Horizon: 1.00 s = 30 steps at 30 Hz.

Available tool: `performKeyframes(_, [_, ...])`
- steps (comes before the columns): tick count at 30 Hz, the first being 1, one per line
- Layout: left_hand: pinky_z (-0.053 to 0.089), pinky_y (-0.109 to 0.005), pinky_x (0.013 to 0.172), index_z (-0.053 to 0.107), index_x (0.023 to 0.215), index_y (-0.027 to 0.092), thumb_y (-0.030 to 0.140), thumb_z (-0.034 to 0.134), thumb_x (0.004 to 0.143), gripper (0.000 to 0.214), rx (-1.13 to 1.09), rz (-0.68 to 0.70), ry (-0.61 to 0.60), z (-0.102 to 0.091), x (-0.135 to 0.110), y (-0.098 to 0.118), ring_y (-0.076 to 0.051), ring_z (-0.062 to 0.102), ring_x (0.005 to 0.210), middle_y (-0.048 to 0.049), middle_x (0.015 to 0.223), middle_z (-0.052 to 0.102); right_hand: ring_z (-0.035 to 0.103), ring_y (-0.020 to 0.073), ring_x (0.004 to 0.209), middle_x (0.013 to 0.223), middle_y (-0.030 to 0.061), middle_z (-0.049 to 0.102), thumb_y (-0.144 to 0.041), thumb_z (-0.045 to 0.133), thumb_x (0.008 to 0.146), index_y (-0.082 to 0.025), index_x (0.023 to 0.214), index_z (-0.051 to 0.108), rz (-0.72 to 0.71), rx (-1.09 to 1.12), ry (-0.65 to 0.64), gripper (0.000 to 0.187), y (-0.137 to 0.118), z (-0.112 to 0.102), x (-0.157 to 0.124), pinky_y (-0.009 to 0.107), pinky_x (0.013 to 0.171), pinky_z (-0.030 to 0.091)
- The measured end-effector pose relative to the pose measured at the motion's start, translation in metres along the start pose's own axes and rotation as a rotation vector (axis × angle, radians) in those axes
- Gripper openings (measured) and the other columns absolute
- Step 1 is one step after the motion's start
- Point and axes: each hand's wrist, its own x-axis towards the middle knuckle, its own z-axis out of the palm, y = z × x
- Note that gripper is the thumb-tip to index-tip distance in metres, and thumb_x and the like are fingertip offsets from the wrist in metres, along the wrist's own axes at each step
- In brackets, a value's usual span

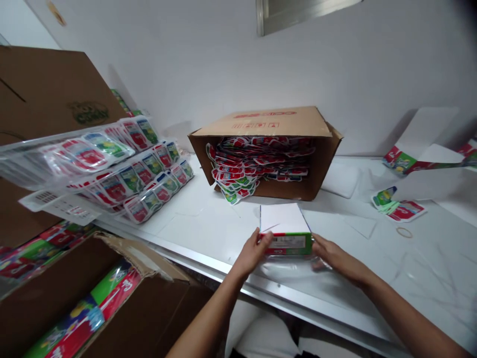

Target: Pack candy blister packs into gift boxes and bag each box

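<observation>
A small box with a white top and a red and green printed side is held between my two hands at the table's front. My left hand grips its left side, thumb on the near face. On the box's right side, my right hand has its fingers closed in at the near corner. Clear plastic film hangs under and in front of the box. Behind it, a cardboard carton lies on its side, with many red and green packets filling it and a few spilling out.
Clear strips of packets stack at the left. An open carton of printed boxes stands at the lower left. On the right lie a rubber band, loose packets and an open printed carton. A wall rises behind the table.
</observation>
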Motion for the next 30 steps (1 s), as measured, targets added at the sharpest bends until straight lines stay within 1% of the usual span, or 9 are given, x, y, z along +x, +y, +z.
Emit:
performKeyframes(2, [0.048,-0.033,0.087,0.057,0.124,0.016,0.049,0.073,0.073,0.062,0.150,0.054,-0.046,0.001,-0.003,-0.001,-0.027,0.064,0.104,-0.0117,0.115,0.070,0.066,0.0245,0.088,0.104,0.0095,0.071,-0.062,0.056,0.083,-0.018,0.139,0.045,-0.035,-0.115,-0.036,0.072,0.001,0.001,-0.002,0.033,0.070,0.053])
performKeyframes(4, [0.048,-0.030,0.081,0.060,0.119,0.018,0.042,0.073,0.074,0.052,0.360,0.059,0.018,0.004,-0.007,-0.007,-0.025,0.067,0.096,-0.0097,0.108,0.072,0.065,0.0229,0.079,0.094,0.0080,0.071,-0.058,0.059,0.082,-0.016,0.125,0.056,-0.031,-0.310,0.083,0.060,0.007,0.005,-0.001,0.032,0.067,0.050])
performKeyframes(8, [0.044,-0.027,0.066,0.068,0.095,0.019,0.039,0.060,0.085,0.023,0.709,0.071,0.184,0.010,-0.010,-0.022,-0.022,0.068,0.074,-0.0054,0.080,0.074,0.064,0.0236,0.070,0.076,0.0075,0.069,-0.048,0.045,0.090,-0.019,0.084,0.059,-0.030,-0.686,0.298,0.033,0.021,0.014,0.007,0.032,0.063,0.044])
performKeyframes(11, [0.041,-0.028,0.064,0.067,0.082,0.020,0.038,0.051,0.090,0.025,0.816,0.092,0.274,0.009,-0.011,-0.028,-0.021,0.066,0.067,-0.0038,0.068,0.070,0.065,0.0226,0.069,0.077,0.0059,0.069,-0.040,0.034,0.095,-0.021,0.077,0.053,-0.099,-0.844,0.333,0.033,0.027,0.022,0.005,0.031,0.062,0.041])
performKeyframes(15, [0.044,-0.031,0.070,0.064,0.086,0.020,0.041,0.058,0.085,0.022,0.845,0.115,0.375,0.004,-0.010,-0.033,-0.024,0.065,0.078,-0.0048,0.075,0.068,0.065,0.0222,0.067,0.076,0.0026,0.069,-0.045,0.036,0.095,-0.023,0.077,0.054,-0.019,-0.969,0.406,0.034,0.031,0.027,-0.004,0.030,0.056,0.038])
performKeyframes(19, [0.046,-0.039,0.092,0.048,0.131,0.013,0.045,0.081,0.060,0.084,0.685,0.242,0.411,0.004,0.001,-0.037,-0.031,0.057,0.113,-0.0155,0.122,0.062,0.066,0.0289,0.093,0.107,0.0109,0.069,-0.063,0.048,0.085,-0.019,0.110,0.056,-0.011,-0.991,0.564,0.051,0.029,0.027,0.000,0.032,0.061,0.043])
performKeyframes(22, [0.049,-0.031,0.084,0.054,0.128,0.018,0.034,0.072,0.072,0.060,0.526,0.201,0.251,0.012,0.009,-0.038,-0.023,0.066,0.092,-0.0066,0.106,0.071,0.068,0.0281,0.085,0.095,0.0104,0.072,-0.053,0.043,0.092,-0.017,0.102,0.061,0.019,-1.059,0.483,0.041,0.025,0.029,0.010,0.032,0.061,0.043])
performKeyframes(25, [0.048,-0.028,0.075,0.065,0.113,0.021,0.027,0.061,0.080,0.033,0.540,0.160,0.309,0.020,0.011,-0.037,-0.019,0.067,0.074,-0.0009,0.084,0.073,0.068,0.0261,0.075,0.084,0.0081,0.073,-0.041,0.036,0.097,-0.018,0.089,0.062,0.045,-1.118,0.432,0.036,0.022,0.033,0.015,0.031,0.058,0.039])
performKeyframes(30, [0.045,-0.030,0.075,0.065,0.113,0.019,0.034,0.069,0.075,0.041,0.557,0.067,0.365,0.018,0.004,-0.034,-0.022,0.066,0.078,-0.0062,0.091,0.073,0.067,0.0263,0.072,0.080,0.0069,0.072,-0.043,0.038,0.094,-0.021,0.082,0.058,0.109,-1.026,0.389,0.032,0.020,0.029,0.011,0.030,0.056,0.035])
